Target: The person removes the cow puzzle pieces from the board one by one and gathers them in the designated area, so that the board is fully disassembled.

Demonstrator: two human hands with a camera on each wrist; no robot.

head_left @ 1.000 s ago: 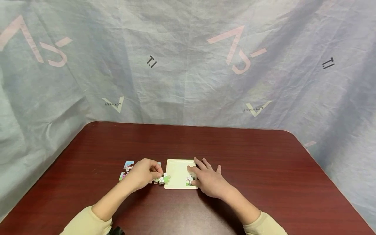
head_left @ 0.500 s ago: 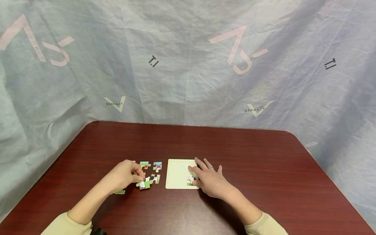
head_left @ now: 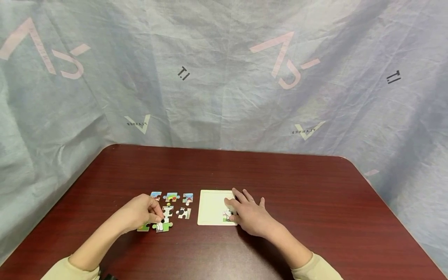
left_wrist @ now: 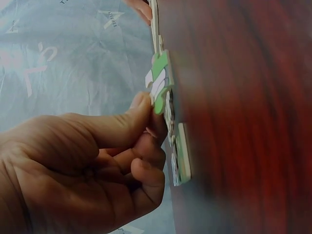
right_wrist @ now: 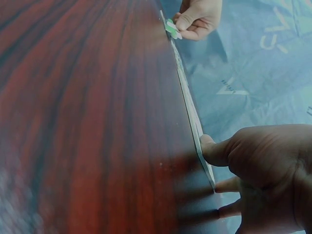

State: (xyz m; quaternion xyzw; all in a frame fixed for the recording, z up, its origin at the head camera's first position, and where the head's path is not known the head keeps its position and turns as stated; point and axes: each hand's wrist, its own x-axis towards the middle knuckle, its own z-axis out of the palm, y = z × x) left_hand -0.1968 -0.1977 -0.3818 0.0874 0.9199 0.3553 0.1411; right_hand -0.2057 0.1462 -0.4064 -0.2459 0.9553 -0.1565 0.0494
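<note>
My left hand [head_left: 140, 213] pinches a green and white jigsaw piece [head_left: 164, 227] between thumb and forefinger, beside the loose pieces. In the left wrist view the held jigsaw piece [left_wrist: 160, 78] is tilted, close to the table. A shallow cream puzzle tray [head_left: 211, 206] lies to the right of these pieces. Over its right edge rests my right hand [head_left: 250, 214], fingers spread, thumb on the tray. One jigsaw piece [head_left: 226, 216] sits in the tray's near right corner, partly hidden by that hand.
Several loose jigsaw pieces lie left of the tray, among them a blue and red piece [head_left: 188, 198], a yellow and blue piece [head_left: 171, 197] and a green corner piece [head_left: 143, 228]. A dark red table [head_left: 280, 175] carries everything. Grey printed cloth [head_left: 224, 77] hangs behind it.
My left hand has carried the green and white jigsaw piece leftward, away from the tray's left edge and over to the loose pieces. The right hand has stayed on the tray.
</note>
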